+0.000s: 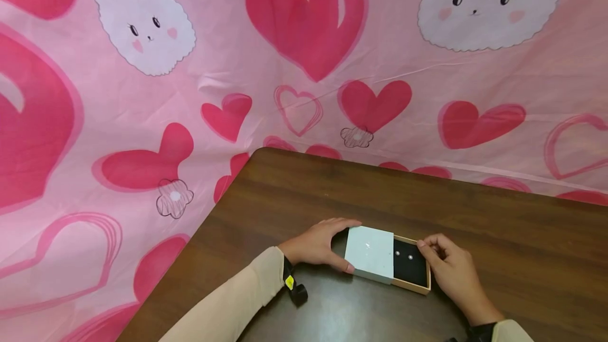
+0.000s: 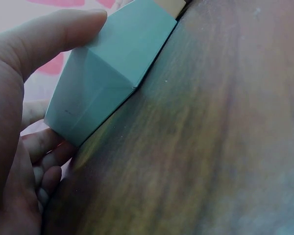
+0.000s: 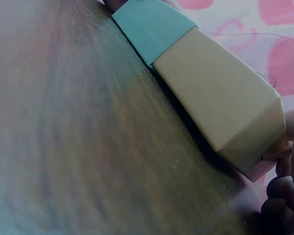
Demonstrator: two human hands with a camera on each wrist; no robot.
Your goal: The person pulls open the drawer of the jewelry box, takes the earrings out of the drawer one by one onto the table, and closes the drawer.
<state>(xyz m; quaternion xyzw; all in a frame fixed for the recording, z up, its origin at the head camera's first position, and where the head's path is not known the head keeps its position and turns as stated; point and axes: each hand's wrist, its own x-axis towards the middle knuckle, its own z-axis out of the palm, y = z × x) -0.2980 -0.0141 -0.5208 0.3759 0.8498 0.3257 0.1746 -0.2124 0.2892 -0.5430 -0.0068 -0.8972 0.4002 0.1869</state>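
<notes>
A small sliding jewelry box lies on the table, its pale mint sleeve [image 1: 368, 252] covering the left part. Out of the sleeve's right side sticks a tan drawer [image 1: 411, 287] with a black insert [image 1: 412, 271]. Two small shiny studs, apparently earrings [image 1: 410, 257], sit on that insert. My left hand [image 1: 315, 244] grips the sleeve, thumb on the near side and fingers on the far side. At the drawer's right end, my right hand [image 1: 453, 271] pinches the edge between thumb and curled fingers. In the right wrist view the drawer's tan side [image 3: 220, 88] shows well beyond the sleeve.
The dark brown wooden table [image 1: 304, 189] has its far left corner near a pink cloth [image 1: 304, 110] printed with hearts and rabbits. This cloth hangs behind and along the left side. A wrist camera on a black strap [image 1: 296, 292] sits at my left wrist.
</notes>
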